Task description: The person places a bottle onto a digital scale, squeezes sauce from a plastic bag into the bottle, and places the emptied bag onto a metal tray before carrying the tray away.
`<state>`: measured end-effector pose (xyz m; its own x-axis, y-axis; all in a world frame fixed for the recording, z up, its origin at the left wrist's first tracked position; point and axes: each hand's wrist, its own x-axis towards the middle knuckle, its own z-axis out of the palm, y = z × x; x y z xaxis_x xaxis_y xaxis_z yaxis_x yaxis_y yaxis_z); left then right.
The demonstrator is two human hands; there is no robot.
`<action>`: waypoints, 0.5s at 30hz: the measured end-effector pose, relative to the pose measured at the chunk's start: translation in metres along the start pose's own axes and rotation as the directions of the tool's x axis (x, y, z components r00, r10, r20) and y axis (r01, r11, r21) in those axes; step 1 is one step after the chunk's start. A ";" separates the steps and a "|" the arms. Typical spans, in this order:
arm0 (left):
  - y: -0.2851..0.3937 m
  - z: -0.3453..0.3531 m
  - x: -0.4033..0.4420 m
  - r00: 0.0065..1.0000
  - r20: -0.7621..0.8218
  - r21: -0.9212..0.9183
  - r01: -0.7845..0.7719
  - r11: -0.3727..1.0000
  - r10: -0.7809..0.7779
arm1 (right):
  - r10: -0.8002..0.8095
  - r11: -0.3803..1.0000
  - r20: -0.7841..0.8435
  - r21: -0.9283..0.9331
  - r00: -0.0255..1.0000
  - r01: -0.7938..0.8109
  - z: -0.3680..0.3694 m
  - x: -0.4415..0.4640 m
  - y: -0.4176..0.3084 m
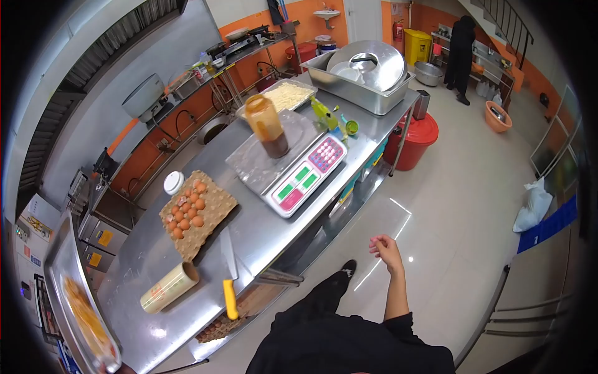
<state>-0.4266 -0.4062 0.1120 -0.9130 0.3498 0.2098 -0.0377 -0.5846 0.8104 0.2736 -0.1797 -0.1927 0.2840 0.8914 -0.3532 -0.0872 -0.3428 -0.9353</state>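
Note:
At the far left, a long metal tray sits tilted past the table's end, carrying a yellowish food wrapped in clear plastic. My left hand grips its near corner, mostly cut off by the frame's lower edge. Away from the table, my right hand hangs over the floor with loosely bent fingers and nothing in them. Nearest the tray on the steel table lies a roll of plastic film. Beside that, a knife with a yellow handle juts over the table's edge.
An egg carton with several brown eggs, a white lid, a digital scale bearing a jar of brown sauce, and a deep steel pan occupy the table. A red bin stands beyond; another person works at the back.

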 end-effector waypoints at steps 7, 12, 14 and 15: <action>-0.108 0.328 -0.100 0.899 0.438 -0.160 0.108 0.981 -0.028 | 0.210 0.915 -0.151 0.379 0.966 -0.139 -0.130 0.115 0.025; -0.221 0.498 -0.173 0.473 0.861 -0.127 0.555 0.822 -0.186 | 0.593 0.752 -0.477 0.617 0.648 -0.233 -0.255 0.109 0.208; -0.243 0.580 -0.251 0.335 0.921 -0.069 0.643 0.763 -0.198 | 0.409 0.789 -0.424 0.609 0.808 -0.080 -0.302 0.063 0.335; -0.258 0.607 -0.280 0.397 0.892 -0.098 0.636 0.765 -0.215 | 0.559 0.751 -0.483 0.640 0.674 -0.164 -0.310 0.052 0.423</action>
<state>0.0858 0.0913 0.1764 0.0081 0.9179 0.3967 -0.6495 -0.2968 0.7000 0.5479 -0.3703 -0.6005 0.6039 0.2661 -0.7513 -0.7229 -0.2143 -0.6569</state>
